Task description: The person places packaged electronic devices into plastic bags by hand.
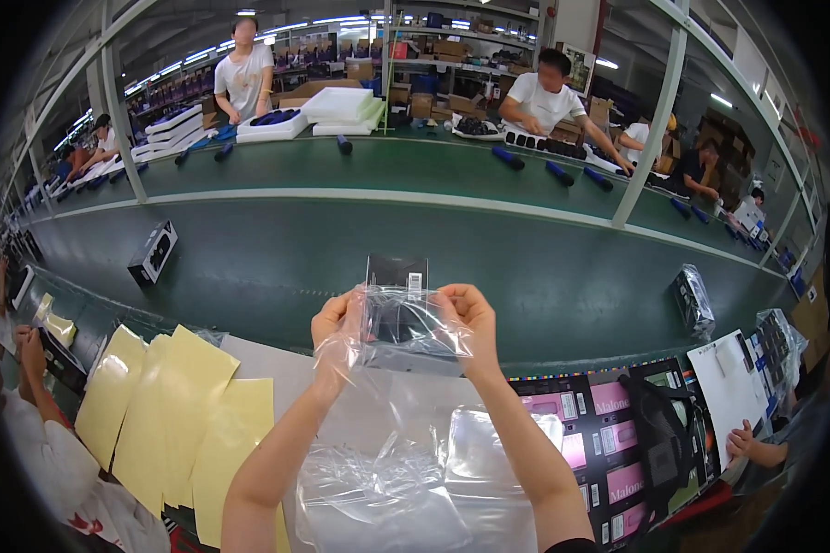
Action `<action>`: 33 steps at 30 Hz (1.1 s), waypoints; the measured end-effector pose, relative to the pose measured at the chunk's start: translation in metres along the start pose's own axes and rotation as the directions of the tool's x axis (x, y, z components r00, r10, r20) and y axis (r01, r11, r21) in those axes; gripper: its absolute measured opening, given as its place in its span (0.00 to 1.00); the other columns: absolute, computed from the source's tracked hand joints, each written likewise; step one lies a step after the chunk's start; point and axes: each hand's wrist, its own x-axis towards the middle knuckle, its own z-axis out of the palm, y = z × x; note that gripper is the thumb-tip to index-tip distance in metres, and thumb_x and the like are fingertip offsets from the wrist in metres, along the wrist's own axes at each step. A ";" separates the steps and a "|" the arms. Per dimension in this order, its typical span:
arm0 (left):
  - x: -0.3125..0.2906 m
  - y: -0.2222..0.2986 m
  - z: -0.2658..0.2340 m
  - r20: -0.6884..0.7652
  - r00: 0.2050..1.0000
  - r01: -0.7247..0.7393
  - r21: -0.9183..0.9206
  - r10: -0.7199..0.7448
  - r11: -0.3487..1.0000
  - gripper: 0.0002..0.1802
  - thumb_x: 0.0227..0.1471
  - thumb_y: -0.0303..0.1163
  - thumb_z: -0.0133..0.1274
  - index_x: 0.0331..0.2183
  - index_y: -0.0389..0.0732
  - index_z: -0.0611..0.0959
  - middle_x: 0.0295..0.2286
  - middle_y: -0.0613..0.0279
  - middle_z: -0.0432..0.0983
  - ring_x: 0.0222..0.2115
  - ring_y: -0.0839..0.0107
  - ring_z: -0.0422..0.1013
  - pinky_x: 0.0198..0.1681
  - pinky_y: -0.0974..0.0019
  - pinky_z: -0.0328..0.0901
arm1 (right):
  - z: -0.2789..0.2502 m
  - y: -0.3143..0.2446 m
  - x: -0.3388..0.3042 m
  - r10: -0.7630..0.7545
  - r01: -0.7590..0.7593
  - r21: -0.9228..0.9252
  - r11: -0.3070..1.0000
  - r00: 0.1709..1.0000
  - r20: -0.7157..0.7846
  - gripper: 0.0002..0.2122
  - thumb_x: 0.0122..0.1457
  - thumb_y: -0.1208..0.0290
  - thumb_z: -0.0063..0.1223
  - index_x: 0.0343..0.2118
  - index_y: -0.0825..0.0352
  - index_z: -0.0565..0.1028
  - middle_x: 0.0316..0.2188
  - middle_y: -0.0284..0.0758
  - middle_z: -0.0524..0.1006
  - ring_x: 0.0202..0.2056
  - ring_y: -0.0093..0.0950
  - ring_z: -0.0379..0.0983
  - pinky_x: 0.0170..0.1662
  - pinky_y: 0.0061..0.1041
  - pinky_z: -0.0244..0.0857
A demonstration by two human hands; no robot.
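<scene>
Above the near edge of the green conveyor belt, a black box with a white label is partly inside a clear plastic bag. My left hand grips the bag's left side, its fingers closed on the film. On the opposite side, my right hand pinches the bag near its upper edge. The box's upper end sticks out above the film, and its lower part shows through it. Below my forearms lies a pile of clear plastic bags on a pale work surface.
Yellow sheets lie at left, pink-and-black printed packaging at right. A box and a film-wrapped box sit on the belt. Co-workers stand beyond the white frame; others' hands are close on both sides.
</scene>
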 end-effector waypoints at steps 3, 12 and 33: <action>0.014 0.008 0.006 0.048 0.999 -0.019 -0.084 0.023 0.996 0.21 0.53 0.40 0.46 0.47 0.41 0.71 0.19 0.72 0.66 0.15 0.86 0.59 0.16 0.81 0.57 | 0.001 -0.002 0.008 -0.039 0.039 -0.002 0.999 0.999 -0.023 0.04 0.55 0.73 0.49 0.31 0.68 0.71 0.26 0.30 0.73 0.21 0.12 0.65 0.21 0.11 0.59; 0.093 0.004 0.003 0.425 0.888 0.172 0.046 -0.176 0.984 0.23 0.51 0.50 0.45 0.35 0.38 0.76 0.27 0.63 0.71 0.24 0.78 0.67 0.25 0.72 0.65 | -0.007 0.018 0.070 -0.077 0.078 0.004 0.997 0.997 -0.022 0.06 0.54 0.68 0.50 0.31 0.65 0.71 0.22 0.28 0.71 0.20 0.14 0.65 0.18 0.14 0.55; 0.065 -0.141 0.026 0.137 0.991 -0.058 0.376 0.006 0.925 0.28 0.54 0.52 0.39 0.23 0.34 0.77 0.16 0.64 0.68 0.20 0.77 0.61 0.24 0.67 0.57 | -0.071 0.097 0.006 -0.030 -0.186 -0.838 0.514 0.972 -0.234 0.19 0.52 0.57 0.49 0.37 0.69 0.68 0.17 0.35 0.74 0.24 0.34 0.72 0.30 0.34 0.64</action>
